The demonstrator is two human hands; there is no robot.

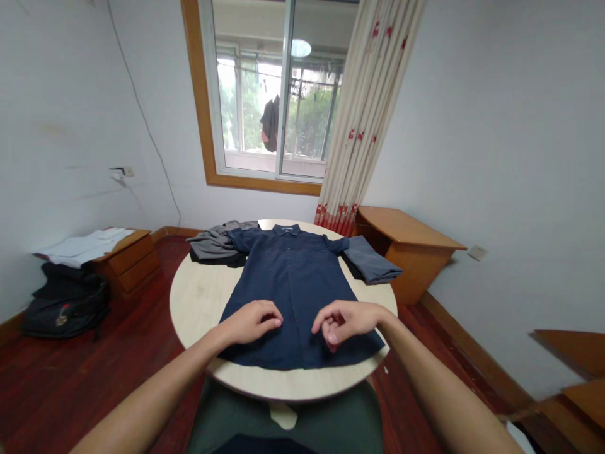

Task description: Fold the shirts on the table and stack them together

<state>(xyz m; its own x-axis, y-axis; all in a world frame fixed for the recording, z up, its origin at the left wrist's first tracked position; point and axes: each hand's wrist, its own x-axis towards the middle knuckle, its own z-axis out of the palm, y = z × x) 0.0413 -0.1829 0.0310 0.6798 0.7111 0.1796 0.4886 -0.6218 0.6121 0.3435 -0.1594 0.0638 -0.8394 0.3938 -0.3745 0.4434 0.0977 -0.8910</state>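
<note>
A dark navy short-sleeved shirt (293, 277) lies spread flat and front side up on a round pale table (198, 296), with its collar at the far edge and its hem close to me. Above the lower left part of the shirt is my left hand (258, 318), loosely bent, the thumb apart from the fingers and nothing held. My right hand (347, 320) is over the lower right part. Its index finger reaches forward while the other fingers curl in, and it holds nothing visible. Whether either hand touches the cloth I cannot tell.
Grey and black clothes (212, 243) are heaped at the table's far left. Folded grey-blue clothing (373, 261) lies at the far right, partly over the edge. Beyond stand a wooden desk (406, 227) and a low cabinet (137, 258), with a black bag (66, 302) beside it.
</note>
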